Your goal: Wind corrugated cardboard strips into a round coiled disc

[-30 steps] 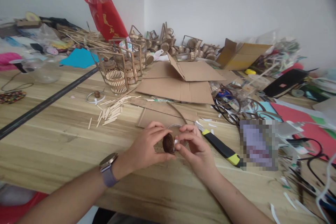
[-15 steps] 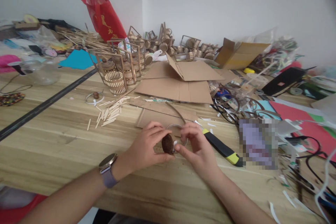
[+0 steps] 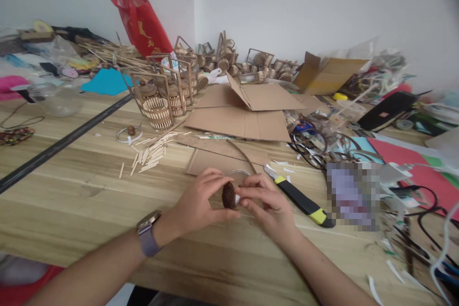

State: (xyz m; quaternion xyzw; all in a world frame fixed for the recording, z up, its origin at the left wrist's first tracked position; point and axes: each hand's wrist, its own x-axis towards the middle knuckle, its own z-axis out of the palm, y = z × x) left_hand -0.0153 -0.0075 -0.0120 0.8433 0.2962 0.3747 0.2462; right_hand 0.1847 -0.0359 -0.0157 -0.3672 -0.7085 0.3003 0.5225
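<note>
Between the thumb and fingers of my left hand (image 3: 201, 198) is a small round dark brown piece (image 3: 228, 195), its flat textured face turned toward the left. My right hand (image 3: 267, 203) pinches a small white bit (image 3: 237, 199) against the right side of that piece. Behind my fingers, a thin pale ring (image 3: 238, 172) shows only its upper edge. A brown curved strip (image 3: 242, 153) runs down toward my right hand. To the right of that hand lies a black and yellow utility knife (image 3: 303, 201) with its tip toward the cardboard.
Short wooden sticks (image 3: 152, 155) and a white ring with brown beads (image 3: 129, 135) lie left of centre. Small slatted baskets (image 3: 158, 112) stand behind them. Cardboard sheets (image 3: 240, 122) cover the middle. A long black strip (image 3: 68, 141) crosses the left; cables and coloured paper (image 3: 405, 153) crowd the right.
My right hand's fingers have closed in on the white bit beside the brown piece. They now cover more of the pale ring, and the knife's tip is uncovered. My left hand has barely moved.
</note>
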